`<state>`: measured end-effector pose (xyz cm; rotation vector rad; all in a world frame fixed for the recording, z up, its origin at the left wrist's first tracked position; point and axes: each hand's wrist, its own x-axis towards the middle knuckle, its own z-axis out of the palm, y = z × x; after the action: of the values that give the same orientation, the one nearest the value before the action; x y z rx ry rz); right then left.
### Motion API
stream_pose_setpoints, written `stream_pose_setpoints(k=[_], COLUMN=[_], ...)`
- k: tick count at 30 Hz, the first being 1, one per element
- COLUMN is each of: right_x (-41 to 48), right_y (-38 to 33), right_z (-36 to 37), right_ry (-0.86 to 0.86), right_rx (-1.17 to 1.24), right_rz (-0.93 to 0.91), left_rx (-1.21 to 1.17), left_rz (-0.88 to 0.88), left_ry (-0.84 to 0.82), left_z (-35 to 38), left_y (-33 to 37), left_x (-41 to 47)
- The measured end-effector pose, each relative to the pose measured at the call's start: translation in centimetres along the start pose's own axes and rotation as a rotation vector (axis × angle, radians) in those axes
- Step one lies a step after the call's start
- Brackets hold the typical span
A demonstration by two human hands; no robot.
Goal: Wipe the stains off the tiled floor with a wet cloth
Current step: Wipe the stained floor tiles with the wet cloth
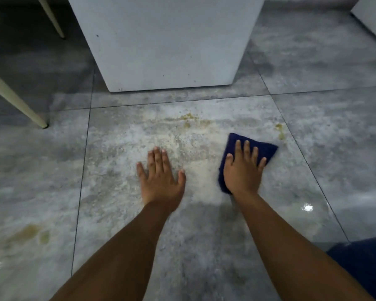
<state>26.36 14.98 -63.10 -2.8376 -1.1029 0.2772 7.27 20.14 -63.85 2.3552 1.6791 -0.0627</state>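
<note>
Head — right hand (241, 173) presses cloth (264, 148) on floor (117, 213)

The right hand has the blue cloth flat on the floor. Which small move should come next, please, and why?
Probably push the blue cloth forward and a little to the left, into the yellowish smear. The right hand presses the cloth flat on the tile just short of that smear, which is unwiped, and the left hand rests flat on the floor as support.
</note>
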Motion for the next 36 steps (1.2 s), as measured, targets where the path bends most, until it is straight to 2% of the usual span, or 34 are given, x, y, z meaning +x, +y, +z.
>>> stream_pose_setpoints(k=[2,3,5,8,10,11,15,17,20,23,25,28,30,33,36], right_x=[-2.2,-3.4,-4.5,-1.8,1.3,2.4,1.7,-0.6,-2.3,0.1,1.3,-0.1,-1.4,0.4,4.3], right_y=[-0.3,-1.1,-2.7,-2.6,-0.8,0.4,3.0,1.3,-1.8,-1.4,0.8,2.7,1.8,1.0,1.6], right_z=[0.4,0.6,1.1,0.6,0.3,-0.1,-0.8,-0.3,0.5,0.0,-0.3,-0.3,0.3,0.1,-0.5], right_ry=[0.034,0.032,0.025,-0.013,-0.008,0.002,0.057,0.051,0.009,-0.032,0.0,0.078,0.078,0.039,0.003], right_rx=[0.031,0.029,0.025,-0.028,-0.064,-0.061,0.054,0.081,0.041,-0.002,0.002,0.07,0.078,0.029,-0.012], right_rz=[0.187,0.212,0.132,-0.136,-0.187,-0.13,0.305,0.377,0.187,-0.053,-0.019,0.287,0.339,0.149,-0.065], left_rx=[0.001,0.006,0.018,0.018,0.006,0.003,0.013,0.012,0.026,0.032,0.021,0.029,0.023,-0.044,-0.037], left_rz=[-0.002,-0.003,-0.005,-0.002,0.006,0.009,0.002,0.003,0.0,0.001,-0.004,0.008,0.023,-0.02,-0.031], left_ry=[0.003,0.006,0.012,0.015,0.016,0.015,0.014,0.013,0.002,0.0,-0.026,-0.029,0.001,-0.007,0.06], left_z=[0.0,0.1,0.1,0.1,0.0,0.0,0.0,0.0,-0.2,-0.3,-0.4,-0.8,-0.8,-0.2,0.6], left_y=[0.1,0.1,0.0,0.0,-0.1,0.0,0.2,0.2,0.2,0.3,0.4,0.8,1.8,4.2,4.5], left_x=[0.1,0.1,0.1,0.0,-0.1,-0.1,-0.1,0.0,0.0,0.1,0.4,0.6,0.9,1.7,2.0])
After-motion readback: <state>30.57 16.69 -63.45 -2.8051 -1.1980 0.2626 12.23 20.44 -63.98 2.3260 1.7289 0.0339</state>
